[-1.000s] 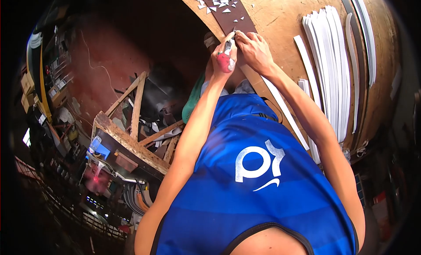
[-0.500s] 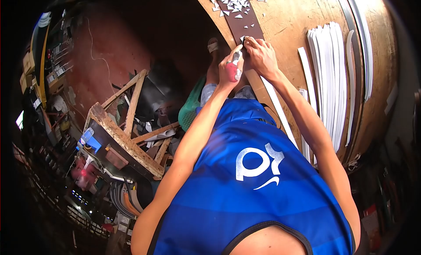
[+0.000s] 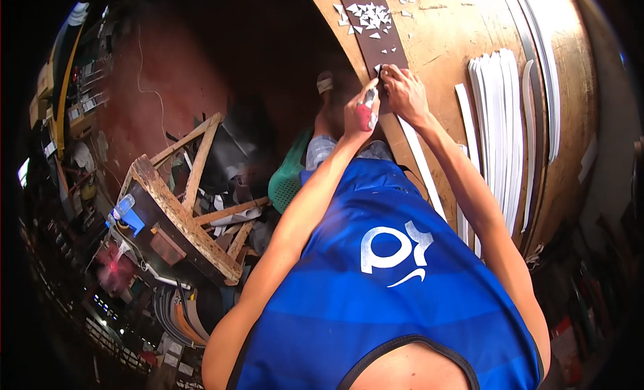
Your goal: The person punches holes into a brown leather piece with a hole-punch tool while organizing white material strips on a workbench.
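At the table's left edge, a white tip now shows beyond your right hand, fingers bunched; your left hand grips a red object.

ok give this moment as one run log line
left hand: holds red-and-white object | right hand: fingertips at brown strip | white pieces: scattered on strip and bench

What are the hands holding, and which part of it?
The left hand seems to hold a red-and-white thing around its red part. What the right hand pinches, if anything, is too small to tell.
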Available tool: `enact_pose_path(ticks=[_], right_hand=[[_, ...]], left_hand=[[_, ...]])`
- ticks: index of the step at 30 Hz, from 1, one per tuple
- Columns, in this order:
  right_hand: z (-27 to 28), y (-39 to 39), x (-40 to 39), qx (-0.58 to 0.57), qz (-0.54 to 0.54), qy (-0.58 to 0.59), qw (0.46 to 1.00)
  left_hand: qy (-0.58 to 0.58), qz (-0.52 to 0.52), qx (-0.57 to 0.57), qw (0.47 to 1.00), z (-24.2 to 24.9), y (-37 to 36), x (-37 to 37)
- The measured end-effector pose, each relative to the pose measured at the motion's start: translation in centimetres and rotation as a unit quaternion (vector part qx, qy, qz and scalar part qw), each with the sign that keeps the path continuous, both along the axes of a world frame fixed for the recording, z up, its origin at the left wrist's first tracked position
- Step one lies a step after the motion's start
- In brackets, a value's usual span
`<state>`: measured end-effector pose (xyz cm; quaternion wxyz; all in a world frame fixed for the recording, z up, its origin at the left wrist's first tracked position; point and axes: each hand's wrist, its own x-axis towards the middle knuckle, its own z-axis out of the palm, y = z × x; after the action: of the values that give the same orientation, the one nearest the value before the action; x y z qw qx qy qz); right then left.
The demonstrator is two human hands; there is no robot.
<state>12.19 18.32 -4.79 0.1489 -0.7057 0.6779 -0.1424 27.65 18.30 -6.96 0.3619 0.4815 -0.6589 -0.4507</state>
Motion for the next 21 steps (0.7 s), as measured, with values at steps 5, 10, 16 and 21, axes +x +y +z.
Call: enact_pose_path(ticks=[5, 10, 16, 21], right_hand=[[0.8, 0.1, -0.1, 0.016, -0.002, -0.027, 1.000], [0.8, 0.2, 0.2, -0.004, -0.009, -0.015, 1.000], [-0.3, 0.2, 2.2, -0.015, -0.122, -0.036, 0.992], [-0.7, 0.0, 3.7, -0.052, -0.248, -0.080, 0.964]], left_hand=[[0.000, -0.019, 0.013, 1.000, -0.2, -0.6, 0.3], [0.016, -0.029, 0.032, 0.999, -0.6, -0.9, 1.5], [0.105, -0.168, 0.150, 0.969, 0.3, -6.7, 4.3], [0.128, -0.305, 0.246, 0.911, 0.7, -11.6, 5.4]])
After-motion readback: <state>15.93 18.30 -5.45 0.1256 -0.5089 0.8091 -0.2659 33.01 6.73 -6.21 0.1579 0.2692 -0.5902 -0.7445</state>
